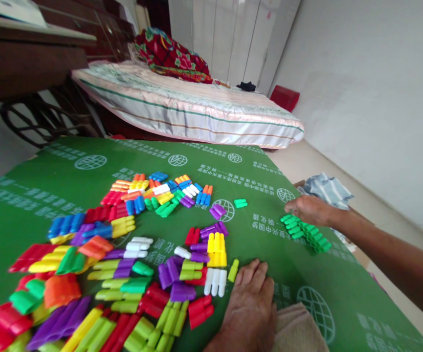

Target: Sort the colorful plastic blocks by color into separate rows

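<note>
My right hand (308, 210) reaches out over the right side of the green mat (86, 195). Its fingers are curled together on the far end of a row of joined green blocks (306, 233) that lies on the mat. A loose pair of green blocks (240, 203) lies a little to the left of the hand. My left hand is not in view. My bare foot (251, 303) rests on the mat at the bottom centre, its toes beside white blocks (215, 282) and a yellow-green block (233, 270).
Many bullet-shaped plastic blocks in several colours (123, 254) cover the left and middle of the mat. A bed (196, 107) stands behind, dark wooden furniture (24, 63) at the far left, and a striped cloth (326, 189) lies off the mat's right edge.
</note>
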A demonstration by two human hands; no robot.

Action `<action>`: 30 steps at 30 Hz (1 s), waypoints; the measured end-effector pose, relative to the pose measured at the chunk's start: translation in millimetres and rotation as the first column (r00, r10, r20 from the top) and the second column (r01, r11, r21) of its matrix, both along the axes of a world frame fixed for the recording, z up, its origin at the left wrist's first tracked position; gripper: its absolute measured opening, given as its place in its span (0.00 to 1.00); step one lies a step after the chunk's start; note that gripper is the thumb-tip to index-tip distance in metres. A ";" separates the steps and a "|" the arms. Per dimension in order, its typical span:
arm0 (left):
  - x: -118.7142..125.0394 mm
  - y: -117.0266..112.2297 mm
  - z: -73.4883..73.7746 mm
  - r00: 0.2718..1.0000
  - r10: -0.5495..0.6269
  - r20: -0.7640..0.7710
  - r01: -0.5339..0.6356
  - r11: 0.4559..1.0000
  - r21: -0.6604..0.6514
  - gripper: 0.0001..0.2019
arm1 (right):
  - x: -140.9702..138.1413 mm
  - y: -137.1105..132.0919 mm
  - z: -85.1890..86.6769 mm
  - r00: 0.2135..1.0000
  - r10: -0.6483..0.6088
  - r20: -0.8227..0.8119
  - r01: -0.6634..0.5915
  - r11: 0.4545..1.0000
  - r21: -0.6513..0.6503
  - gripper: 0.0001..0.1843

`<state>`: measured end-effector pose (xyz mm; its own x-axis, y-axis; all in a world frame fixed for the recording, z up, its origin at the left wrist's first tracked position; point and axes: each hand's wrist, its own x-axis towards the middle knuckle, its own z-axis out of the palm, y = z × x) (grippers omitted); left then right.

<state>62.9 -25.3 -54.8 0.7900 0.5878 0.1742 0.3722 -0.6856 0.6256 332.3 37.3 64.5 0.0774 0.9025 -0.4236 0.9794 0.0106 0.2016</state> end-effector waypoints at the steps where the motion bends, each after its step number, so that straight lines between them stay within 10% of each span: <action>1: -0.1 0.0 0.4 1.000 -0.001 -0.006 0.001 1.000 0.004 0.16 | -7.2 -0.1 -0.8 0.999 0.021 -0.037 -0.020 1.000 0.023 0.14; 15: 0.3 -0.9 -0.5 1.000 -0.015 -0.019 0.016 0.999 0.037 0.17 | -109.6 -1.1 -8.0 0.937 0.278 -0.212 -0.252 0.957 0.141 0.10; 30: 1.4 3.1 -2.0 1.000 0.021 0.015 -0.022 0.998 0.067 0.14 | -96.9 94.6 -25.1 0.973 0.156 -0.167 -0.133 0.981 0.143 0.17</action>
<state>64.3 -22.3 -56.8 0.7746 0.5911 0.2248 0.3785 -0.7181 0.5840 235.4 131.9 39.4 -0.1237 0.9468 -0.2972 0.9896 0.1400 0.0343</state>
